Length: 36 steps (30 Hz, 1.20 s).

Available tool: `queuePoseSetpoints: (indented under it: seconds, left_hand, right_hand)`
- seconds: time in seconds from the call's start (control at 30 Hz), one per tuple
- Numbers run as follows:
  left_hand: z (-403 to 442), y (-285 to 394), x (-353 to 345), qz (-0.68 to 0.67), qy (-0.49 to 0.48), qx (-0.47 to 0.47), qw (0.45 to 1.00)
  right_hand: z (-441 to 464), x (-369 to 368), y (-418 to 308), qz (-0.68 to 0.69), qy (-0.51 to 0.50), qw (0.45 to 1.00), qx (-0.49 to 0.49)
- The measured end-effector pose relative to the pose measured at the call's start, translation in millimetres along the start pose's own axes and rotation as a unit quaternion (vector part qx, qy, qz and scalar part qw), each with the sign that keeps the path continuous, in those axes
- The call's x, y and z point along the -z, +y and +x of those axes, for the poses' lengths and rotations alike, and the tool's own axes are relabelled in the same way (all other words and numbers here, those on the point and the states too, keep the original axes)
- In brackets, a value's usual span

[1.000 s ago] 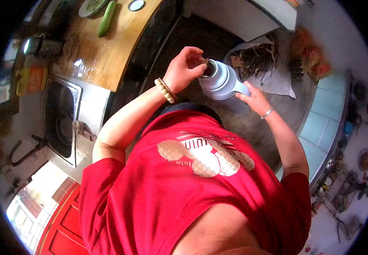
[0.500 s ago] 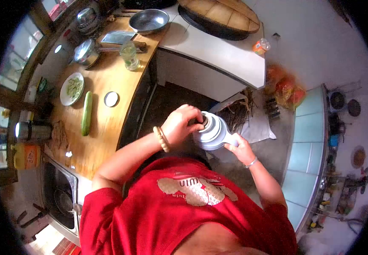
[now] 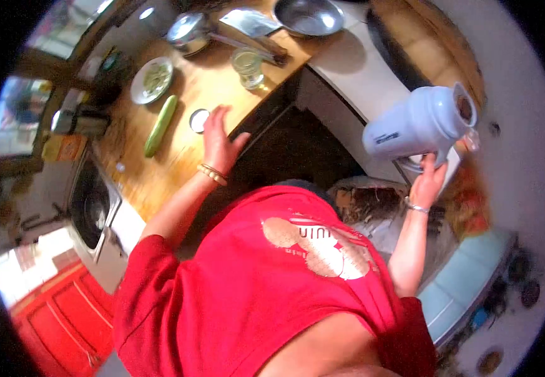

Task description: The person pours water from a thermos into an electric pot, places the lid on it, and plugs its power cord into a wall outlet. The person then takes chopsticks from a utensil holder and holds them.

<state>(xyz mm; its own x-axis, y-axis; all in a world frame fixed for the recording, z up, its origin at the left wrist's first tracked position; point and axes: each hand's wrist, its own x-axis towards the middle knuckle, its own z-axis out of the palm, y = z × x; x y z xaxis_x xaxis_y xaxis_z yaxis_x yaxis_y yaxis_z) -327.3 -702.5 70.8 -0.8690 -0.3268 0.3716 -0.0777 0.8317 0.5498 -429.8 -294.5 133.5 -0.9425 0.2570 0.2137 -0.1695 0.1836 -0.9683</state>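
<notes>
Pretty crowded kitchen here: the far end of the wooden table (image 3: 140,188) has a pot (image 3: 187,31), a cleaver (image 3: 250,22) and a metal bowl (image 3: 308,16) close together, with a glass (image 3: 248,69) near the right edge. Closer in there's a plate (image 3: 139,88) with chopped greens (image 3: 156,78) on it toward the left edge, and a cucumber (image 3: 161,125) lies between that and a white round cap (image 3: 199,120) by the right edge. The sink (image 3: 90,201) is off the table's near end. Across from the table is a white ledge (image 3: 376,91) with a big wooden cover (image 3: 423,47) on it, and the flask blocks part of that ledge from view. Something clear pokes out behind the flask's mouth, too hidden to make out. As for hands, the left hand (image 3: 220,149) is empty and loosely spread, thumb well out from the fingers, right at the table's right edge with fingertips just beside the cap; can't tell if they actually touch it. The right hand (image 3: 428,183) is wrapped around the handle (image 3: 445,152) of the pale blue flask (image 3: 411,122), which is up in the air by the ledge's near corner, well apart from the table. It's tipped way over, long axis closer to lying down than upright, base toward the table and the uncovered mouth aimed right, away from it.
</notes>
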Motion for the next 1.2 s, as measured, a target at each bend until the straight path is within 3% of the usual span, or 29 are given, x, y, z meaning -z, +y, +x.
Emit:
queuePoseSetpoints:
  seconds: [0.13,0.17,0.3,0.6,0.73,0.8,0.87,0.9,0.93,1.0,1.07,1.1,1.2]
  left_hand:
    - [-38,-95,-10,0.199,0.084,0.168,0.962]
    - [-45,-115,-20,0.220,0.064,0.233,0.945]
    - [-34,-115,-35,0.225,0.021,0.330,0.916]
    - [6,-126,-31,0.176,-0.032,0.225,0.958]
    - [13,-131,-32,0.170,-0.034,0.210,0.962]
    - [16,-124,-30,0.164,-0.046,0.220,0.961]
    - [19,-103,-31,-0.030,-0.071,0.226,0.971]
    - [29,-70,-20,-0.186,-0.113,0.294,0.931]
    - [27,-58,-26,-0.248,-0.127,0.270,0.922]
    - [36,-22,-23,-0.380,-0.218,0.235,0.868]
    - [47,3,-30,-0.435,-0.289,0.169,0.836]
    - [52,15,-32,-0.452,-0.311,0.149,0.823]
    - [60,29,-47,-0.493,-0.330,0.099,0.799]
  right_hand:
    - [76,-11,32,0.050,-0.035,0.998,0.010]
    - [91,-15,38,0.038,-0.041,0.998,0.013]
    - [122,-38,46,0.007,-0.034,0.999,0.020]
    - [140,-66,68,0.067,-0.026,0.997,0.012]
    - [133,-69,62,0.000,-0.007,1.000,-0.029]
    - [126,-65,58,-0.159,0.049,0.985,0.041]
    - [110,-51,55,-0.123,0.076,0.986,0.078]
    - [93,-50,46,-0.137,0.130,0.976,0.107]
    - [85,-51,40,-0.149,0.181,0.963,0.136]
    - [76,-61,62,-0.086,-0.095,0.992,-0.013]
    - [50,-105,50,-0.016,-0.356,0.921,-0.159]
    - [30,-137,37,0.022,-0.474,0.853,-0.217]
    - [-11,-202,10,0.177,-0.516,0.758,-0.358]
